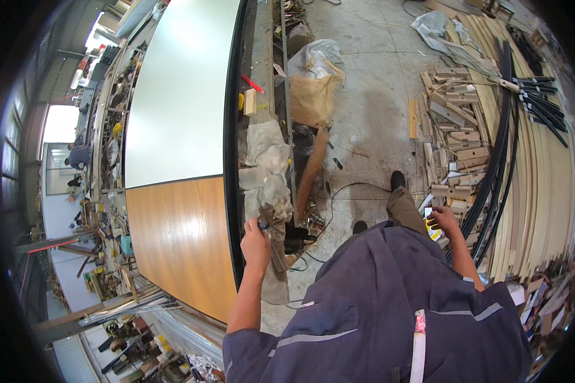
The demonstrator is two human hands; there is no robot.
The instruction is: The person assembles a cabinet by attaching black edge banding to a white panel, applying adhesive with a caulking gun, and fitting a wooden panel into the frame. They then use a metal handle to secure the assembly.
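My left hand [255, 246] is closed over the edge of the workbench, beside the long panel. At its fingertips shows a small dark thing [263, 225], too small to name. Crumpled grey-beige cloth [265, 159] lies on the bench just beyond that hand. The large panel [179, 96] has a white section, a wood-grain section [179, 236] and a black edge strip [233, 127]. My right hand [445, 220] hangs out to the right with its fingers loosely bent and apart. Behind its fingers is a yellow and white item [432, 228], seemingly not gripped.
A small wood block [250, 102] and a red marker-like stick [252, 83] lie farther up the bench. Beside it stands a brown sack [313, 96]. A cable [358, 184] crosses the floor. Wood offcuts [457, 121], black strips [498, 153] and long pale boards [536, 204] lie right.
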